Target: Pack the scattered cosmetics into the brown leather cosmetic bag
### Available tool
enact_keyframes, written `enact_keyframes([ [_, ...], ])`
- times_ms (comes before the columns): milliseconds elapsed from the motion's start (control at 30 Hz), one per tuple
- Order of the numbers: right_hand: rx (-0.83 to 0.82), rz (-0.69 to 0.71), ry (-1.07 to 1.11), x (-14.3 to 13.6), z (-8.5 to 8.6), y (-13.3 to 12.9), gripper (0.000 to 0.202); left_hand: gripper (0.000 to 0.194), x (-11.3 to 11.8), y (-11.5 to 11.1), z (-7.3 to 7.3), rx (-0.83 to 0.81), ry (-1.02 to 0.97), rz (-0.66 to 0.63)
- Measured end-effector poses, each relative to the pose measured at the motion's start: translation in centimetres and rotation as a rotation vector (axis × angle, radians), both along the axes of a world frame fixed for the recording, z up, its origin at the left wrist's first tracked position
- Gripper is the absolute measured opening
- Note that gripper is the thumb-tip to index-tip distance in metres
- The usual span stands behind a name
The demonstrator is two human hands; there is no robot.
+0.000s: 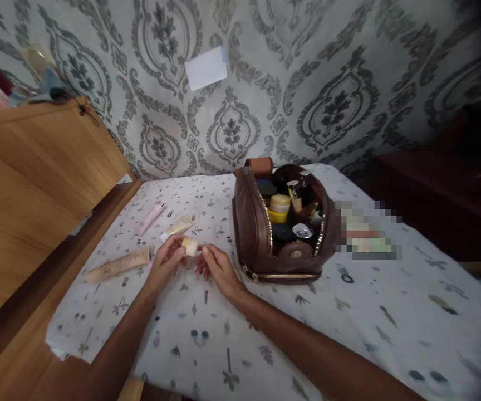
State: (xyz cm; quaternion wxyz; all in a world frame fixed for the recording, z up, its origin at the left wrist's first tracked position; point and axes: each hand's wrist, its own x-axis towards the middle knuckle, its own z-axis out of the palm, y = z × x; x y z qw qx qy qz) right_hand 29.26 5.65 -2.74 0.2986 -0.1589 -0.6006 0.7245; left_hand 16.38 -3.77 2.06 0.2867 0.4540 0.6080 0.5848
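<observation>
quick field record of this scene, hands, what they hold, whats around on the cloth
left hand: left hand pinches a small cream jar at its left end
right hand: right hand touches the jar's right end with its fingertips
bag: brown toiletry bag, zip open, upright right of the hands, packed with jars and bottles
tubes: pink tube, pale yellow tube and beige tube lie flat left of the hands
surface: printed tablecloth
left edge: wooden panel
wall: patterned wallpaper with a white note
</observation>
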Motion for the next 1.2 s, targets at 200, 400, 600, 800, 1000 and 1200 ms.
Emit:
enact_keyframes([
  [200, 0.127, 0.027, -0.004, 0.0, -0.2, -0.1, 0.045, 0.038, 1.2, 0.7, 2.5, 0.004, 0.022, -0.039],
  [400, 0.082, 0.017, -0.005, 0.2, -0.3, -0.4, 0.039, 0.032, 3.0, 2.1, 6.3, 0.010, 0.131, -0.115],
  [600, 0.130, 0.019, -0.022, 0.5, -0.2, -0.4, 0.033, 0.034, 5.4, 3.9, 9.8, 0.061, 0.222, -0.158],
  [800, 0.101, 0.033, -0.081, 0.5, 0.3, -0.3, 0.031, 0.029, 7.0, 6.8, 12.3, 0.126, 0.459, -0.245],
  [1000, 0.129, 0.034, -0.122, 1.1, 0.9, -0.3, 0.029, 0.026, 8.8, 11.6, 14.2, 0.184, 0.939, -0.386],
  [1200, 0.102, 0.050, -0.082, 0.9, 0.5, -0.4, 0.029, 0.017, 10.6, 15.3, 13.8, 0.038, 1.319, -0.495],
])
